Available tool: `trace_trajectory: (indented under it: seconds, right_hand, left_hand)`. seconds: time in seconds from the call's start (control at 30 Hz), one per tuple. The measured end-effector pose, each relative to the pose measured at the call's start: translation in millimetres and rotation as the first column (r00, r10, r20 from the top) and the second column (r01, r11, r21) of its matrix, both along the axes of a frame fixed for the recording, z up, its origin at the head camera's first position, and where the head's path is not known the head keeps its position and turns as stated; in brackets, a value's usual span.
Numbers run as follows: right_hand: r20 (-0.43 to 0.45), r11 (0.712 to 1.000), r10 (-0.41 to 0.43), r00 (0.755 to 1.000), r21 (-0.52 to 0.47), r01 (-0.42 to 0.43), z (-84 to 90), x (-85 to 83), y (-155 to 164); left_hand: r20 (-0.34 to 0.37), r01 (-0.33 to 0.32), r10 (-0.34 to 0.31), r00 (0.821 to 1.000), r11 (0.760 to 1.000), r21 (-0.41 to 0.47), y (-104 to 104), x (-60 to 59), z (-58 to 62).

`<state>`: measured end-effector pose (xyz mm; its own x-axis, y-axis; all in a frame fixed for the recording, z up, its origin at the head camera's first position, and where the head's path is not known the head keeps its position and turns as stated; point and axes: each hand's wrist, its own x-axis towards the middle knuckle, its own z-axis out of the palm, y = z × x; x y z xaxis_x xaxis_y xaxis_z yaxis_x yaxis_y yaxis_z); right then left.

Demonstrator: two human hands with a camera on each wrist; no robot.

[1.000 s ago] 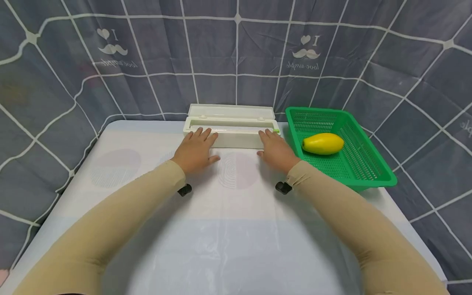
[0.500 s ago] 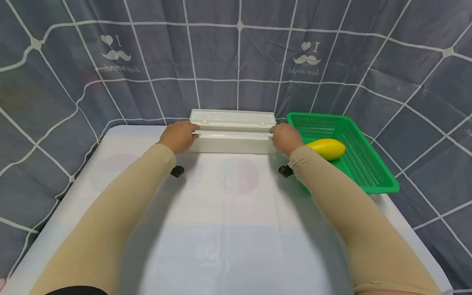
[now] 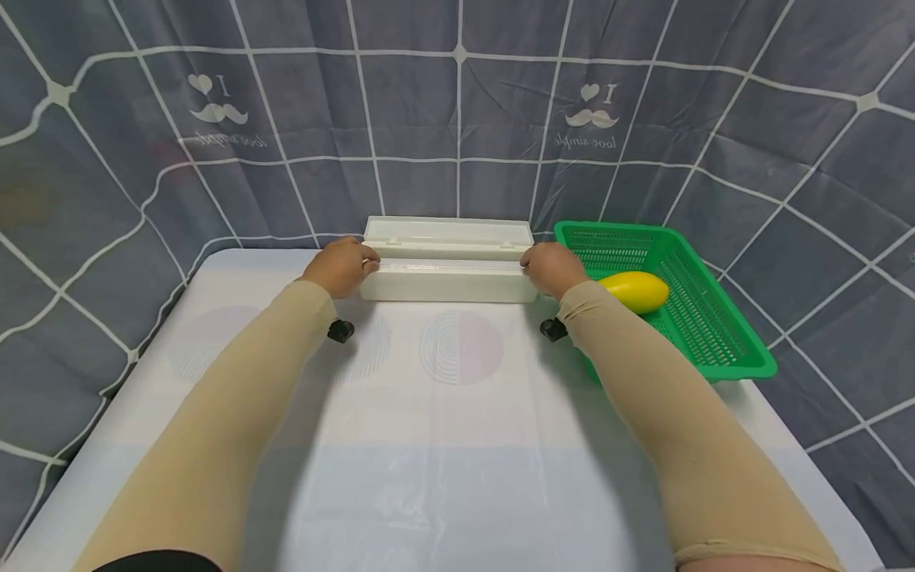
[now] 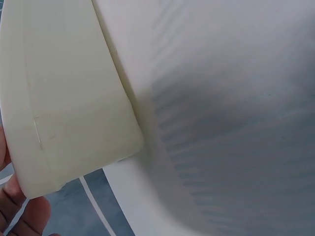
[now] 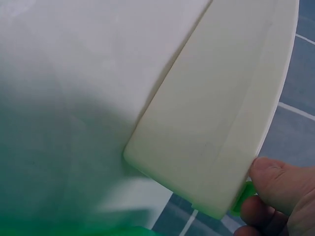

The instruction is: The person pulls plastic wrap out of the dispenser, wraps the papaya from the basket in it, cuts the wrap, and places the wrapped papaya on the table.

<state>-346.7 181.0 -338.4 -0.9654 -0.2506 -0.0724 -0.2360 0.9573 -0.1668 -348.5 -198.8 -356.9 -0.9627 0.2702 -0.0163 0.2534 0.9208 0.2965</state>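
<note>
A long white plastic box [image 3: 448, 281] lies across the far edge of the table, its hinged lid [image 3: 448, 232] standing open behind it. My left hand [image 3: 341, 266] grips the box's left end with curled fingers. My right hand [image 3: 554, 268] grips the right end. In the left wrist view the box's end [image 4: 64, 98] fills the left side, with my fingertips [image 4: 19, 216] at its lower corner. The right wrist view shows the box's other end [image 5: 216, 123]; my thumb [image 5: 278, 184] presses beside a small green tab [image 5: 241, 199].
A green mesh basket [image 3: 715, 334] stands at the right of the box and holds a yellow mango [image 3: 632, 290]. The white table [image 3: 457, 445] has faint round prints on it. A grey checked curtain hangs close behind and at both sides.
A second ago both hands lay flat on the table with fingers against the box's front. They have moved outward to the box's two ends and curled round them.
</note>
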Motion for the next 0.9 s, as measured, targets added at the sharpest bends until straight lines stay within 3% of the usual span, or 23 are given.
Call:
trace_trajectory:
  seconds: [0.23,0.53,0.9]
  right_hand:
    - [-0.027,0.999,0.037,0.999,0.011,-0.037,-2.5,-2.7,1.2]
    - [-0.017,0.999,0.006,1.000,0.047,-0.005,-2.5,-8.1,-1.7]
    - [-0.034,0.993,0.046,0.998,0.112,-0.042,-4.3,-13.0,-2.7]
  left_hand:
    - [0.005,0.005,-0.005,1.000,0.999,0.036,1.0,-3.0,-0.2]
    - [-0.009,0.048,-0.048,0.999,0.998,0.031,5.5,-7.6,1.6]
    - [-0.035,0.015,-0.014,0.999,0.999,0.039,9.6,-8.8,0.6]
